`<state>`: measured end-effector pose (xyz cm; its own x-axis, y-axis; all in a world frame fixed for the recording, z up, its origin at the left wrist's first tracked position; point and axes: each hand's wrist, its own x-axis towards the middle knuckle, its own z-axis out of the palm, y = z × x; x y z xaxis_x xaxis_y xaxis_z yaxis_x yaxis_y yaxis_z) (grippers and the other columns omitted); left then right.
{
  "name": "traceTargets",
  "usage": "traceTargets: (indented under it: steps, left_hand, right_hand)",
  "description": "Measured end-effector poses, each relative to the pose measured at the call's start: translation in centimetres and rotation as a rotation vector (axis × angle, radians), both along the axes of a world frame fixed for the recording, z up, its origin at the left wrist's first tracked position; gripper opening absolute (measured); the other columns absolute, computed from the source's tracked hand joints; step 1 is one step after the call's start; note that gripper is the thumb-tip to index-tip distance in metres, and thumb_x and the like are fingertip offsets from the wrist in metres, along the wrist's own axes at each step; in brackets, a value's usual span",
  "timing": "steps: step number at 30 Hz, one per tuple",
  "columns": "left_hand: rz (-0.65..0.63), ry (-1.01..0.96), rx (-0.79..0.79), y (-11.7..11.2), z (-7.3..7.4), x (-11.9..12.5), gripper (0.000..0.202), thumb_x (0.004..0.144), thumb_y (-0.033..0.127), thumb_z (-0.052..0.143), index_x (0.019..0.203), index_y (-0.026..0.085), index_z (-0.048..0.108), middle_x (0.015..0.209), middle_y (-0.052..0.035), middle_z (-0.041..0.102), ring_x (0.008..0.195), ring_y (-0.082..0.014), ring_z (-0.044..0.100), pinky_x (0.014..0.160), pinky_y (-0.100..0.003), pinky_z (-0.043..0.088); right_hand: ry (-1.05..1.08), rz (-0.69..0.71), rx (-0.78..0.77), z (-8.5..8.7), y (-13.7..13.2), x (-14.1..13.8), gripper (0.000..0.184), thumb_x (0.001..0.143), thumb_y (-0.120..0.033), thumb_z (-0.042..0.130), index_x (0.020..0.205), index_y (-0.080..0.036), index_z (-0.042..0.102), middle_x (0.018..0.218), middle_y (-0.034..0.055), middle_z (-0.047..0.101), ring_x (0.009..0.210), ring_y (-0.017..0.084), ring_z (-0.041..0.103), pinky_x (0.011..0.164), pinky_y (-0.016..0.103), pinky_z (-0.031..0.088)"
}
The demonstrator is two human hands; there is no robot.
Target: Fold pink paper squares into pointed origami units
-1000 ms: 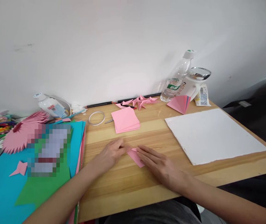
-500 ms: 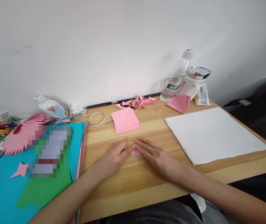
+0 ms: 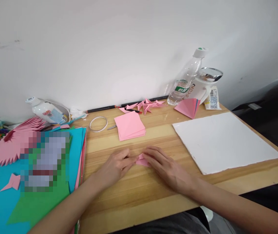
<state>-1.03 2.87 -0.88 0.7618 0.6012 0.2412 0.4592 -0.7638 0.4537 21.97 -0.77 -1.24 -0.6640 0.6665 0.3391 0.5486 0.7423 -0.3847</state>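
Note:
Both my hands rest on a small folded pink paper piece in the middle of the wooden table. My left hand lies palm down with its fingertips pressed onto the piece's left end. My right hand covers the right part, fingers bent and pressing the paper flat. Most of the piece is hidden under the fingers. Just beyond lies a stack of pink paper squares.
A white board lies at the right. Blue and green sheets with pink folded shapes fill the left. At the back stand a water bottle, folded pink pieces, a tape ring, scissors and pens.
The pink piece was folded smaller, and both hands closed in over it. My right fingers went from flat to bent. The view shifted slightly.

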Motion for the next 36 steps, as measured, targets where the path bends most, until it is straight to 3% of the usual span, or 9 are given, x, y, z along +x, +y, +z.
traceTargets:
  steps: [11,15,21,27,32,36]
  left_hand:
    - [0.032,0.107,-0.055,0.1,1.6,0.8,0.034,0.094,0.026,0.033,0.084,0.015,0.064,0.074,-0.0025,0.053,0.067,-0.0119,0.048,0.060,-0.023,0.041]
    - [-0.001,0.098,-0.020,0.4,1.4,0.6,0.029,0.092,0.022,0.037,0.082,0.016,0.064,0.078,-0.0034,0.054,0.072,-0.0128,0.048,0.063,-0.024,0.041]
    - [-0.023,-0.078,-0.153,1.0,0.5,-0.2,0.020,0.086,0.025,0.052,0.100,0.018,0.064,0.088,-0.0060,0.060,0.084,-0.0147,0.055,0.074,-0.028,0.047]
    - [0.009,-0.185,-0.142,1.1,0.1,-0.5,0.048,0.083,0.022,0.057,0.129,0.025,0.043,0.110,-0.0056,0.064,0.103,-0.0161,0.055,0.087,-0.032,0.047]
    - [-0.002,-0.180,-0.114,1.0,-0.8,-0.5,0.043,0.086,0.021,0.052,0.128,0.025,0.045,0.098,-0.0046,0.068,0.103,-0.0165,0.056,0.086,-0.033,0.049]
    - [-0.001,-0.087,-0.074,1.1,0.0,-0.5,0.036,0.089,0.025,0.047,0.125,0.024,0.048,0.105,-0.0077,0.063,0.101,-0.0157,0.056,0.083,-0.032,0.050]
  right_hand:
    - [0.048,-0.023,-0.028,-0.1,0.1,-0.1,0.034,0.092,-0.010,0.030,0.123,-0.011,0.044,0.119,0.0156,0.050,0.121,0.023,0.039,0.096,0.041,0.046]
    - [0.027,-0.022,-0.029,-0.1,0.1,0.0,0.034,0.091,-0.009,0.030,0.121,-0.010,0.045,0.119,0.0167,0.051,0.121,0.023,0.040,0.095,0.042,0.047]
    - [0.044,-0.006,-0.032,-0.2,0.3,0.0,0.033,0.091,-0.008,0.030,0.119,-0.007,0.047,0.119,0.0176,0.050,0.122,0.023,0.038,0.096,0.040,0.046]
    - [0.074,-0.002,-0.041,-0.3,0.4,-0.1,0.032,0.091,-0.009,0.032,0.121,-0.009,0.045,0.120,0.0168,0.050,0.122,0.023,0.038,0.099,0.040,0.043]
    - [0.102,-0.010,-0.045,-0.4,0.3,-0.2,0.031,0.092,-0.009,0.031,0.119,-0.010,0.047,0.118,0.0165,0.051,0.121,0.023,0.040,0.097,0.041,0.045]
    - [0.107,-0.020,-0.028,-0.4,0.4,-0.2,0.030,0.092,-0.010,0.032,0.118,-0.010,0.047,0.117,0.0163,0.052,0.120,0.022,0.041,0.096,0.040,0.046]
